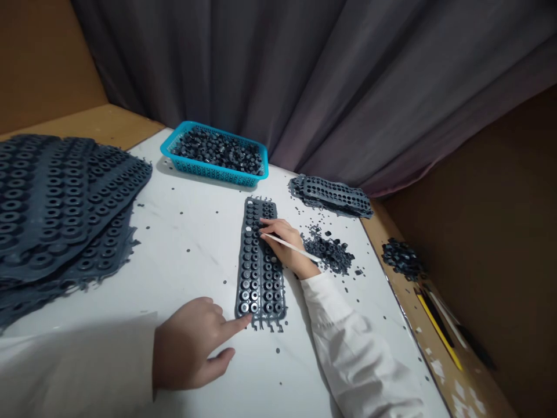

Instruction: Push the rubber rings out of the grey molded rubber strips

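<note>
A dark grey rubber sheet of moulded round parts (261,278) lies lengthwise on the white table, with ragged flash along its edges. My right hand (285,247) is closed around a thin white stick (293,248) over the upper half of the sheet. Its tip end is hidden by the fingers. Pale marks show on a few of the round parts. My left hand (195,342) holds nothing. Its index finger is stretched out to the sheet's near left corner, the thumb stands apart, and the other fingers are curled.
At left is a pile of larger rubber sheets (65,215). A blue basket (209,170) of small dark parts stands behind. Punched sheets (333,196) are stacked at back right, near loose scraps (333,254). Beyond the table edge lie more dark pieces (402,259) and a yellow tool (440,334).
</note>
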The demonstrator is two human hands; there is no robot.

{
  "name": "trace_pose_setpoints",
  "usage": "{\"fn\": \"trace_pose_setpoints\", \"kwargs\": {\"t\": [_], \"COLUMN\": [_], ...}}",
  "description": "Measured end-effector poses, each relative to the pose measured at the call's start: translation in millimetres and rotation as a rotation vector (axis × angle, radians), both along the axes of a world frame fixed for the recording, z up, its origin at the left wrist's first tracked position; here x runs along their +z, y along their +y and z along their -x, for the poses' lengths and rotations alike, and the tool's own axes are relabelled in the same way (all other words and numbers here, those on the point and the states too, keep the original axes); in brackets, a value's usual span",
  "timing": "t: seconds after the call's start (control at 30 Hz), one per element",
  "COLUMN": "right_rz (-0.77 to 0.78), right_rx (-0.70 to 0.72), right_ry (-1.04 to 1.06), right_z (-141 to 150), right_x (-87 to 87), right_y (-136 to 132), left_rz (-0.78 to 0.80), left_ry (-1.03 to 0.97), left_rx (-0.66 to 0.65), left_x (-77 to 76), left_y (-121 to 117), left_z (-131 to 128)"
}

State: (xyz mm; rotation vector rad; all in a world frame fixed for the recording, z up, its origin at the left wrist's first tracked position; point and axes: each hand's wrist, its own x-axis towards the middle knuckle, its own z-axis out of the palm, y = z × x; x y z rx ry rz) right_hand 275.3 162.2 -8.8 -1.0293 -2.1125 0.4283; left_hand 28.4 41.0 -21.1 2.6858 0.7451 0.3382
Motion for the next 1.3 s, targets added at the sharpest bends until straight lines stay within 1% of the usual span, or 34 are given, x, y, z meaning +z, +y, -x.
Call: {"fn": "trace_pose_setpoints", "kwargs": {"t": [0.1, 0.2, 0.27, 0.33, 0.37, 0.43, 0.57, 0.63, 0.7, 0.77, 0.83, 0.87, 0.97, 1.07, 1.17, 1.3], "right_rz": [0.039, 0.04, -0.013, -0.074, -0.088, -0.052, 0.17, 0.306, 0.468, 0.625, 0.723, 0.741, 0.692, 0.603, 0.567, 0.518], "right_rx": [0.06, 0.049, -0.029, -0.162, -0.229, -0.328, -0.381, -0.397, -0.408, -0.431, -0.457, -0.465, -0.437, -0.375, -0.324, -0.333], "right_ry": [-0.093, -0.16, -0.164, -0.15, -0.151, -0.181, -0.275, -0.302, -0.273, -0.21, -0.17, -0.165, -0.191, -0.195, -0.169, -0.136], "right_z": [-1, -1, 0, -3, -6, -17, -55, -73, -85, -88, -85, -82, -74, -72, -74, -79], "right_x": [-4.1, -9.8, -11.8, -8.0, -2.7, 15.3, 67.5, 88.0, 99.4, 103.6, 105.2, 106.2, 110.8, 114.2, 113.0, 108.5], "right_y": [3, 5, 8, 10, 11, 10, -4, -14, -22, -26, -27, -27, -27, -26, -24, -21], "left_rz": [-0.013, -0.019, -0.021, -0.019, -0.015, -0.007, -0.007, -0.011, -0.02, -0.021, -0.03, -0.04, -0.065, -0.075, -0.128, -0.189], "left_ry": [-0.009, -0.002, 0.003, 0.013, 0.022, 0.045, 0.051, 0.037, 0.019, -0.004, -0.053, -0.086, -0.174, -0.182, -0.143, -0.163], "left_rx": [0.019, 0.046, 0.047, 0.04, 0.035, 0.021, -0.011, -0.023, -0.031, -0.034, -0.025, -0.013, 0.016, 0.0, -0.007, -0.027], "left_x": [-1.2, -1.6, -1.3, -0.6, -0.1, 0.8, 1.6, 2.0, 2.2, 1.8, 0.7, 0.1, 0.1, 3.6, 7.4, 8.9], "left_y": [-1, -3, -3, -3, -3, -1, 2, 3, 4, 5, 7, 9, 14, 19, 21, 21], "left_z": [0, 0, 0, 0, 0, 0, 2, 2, 2, 1, 0, 0, -2, -6, -10, -12]}}
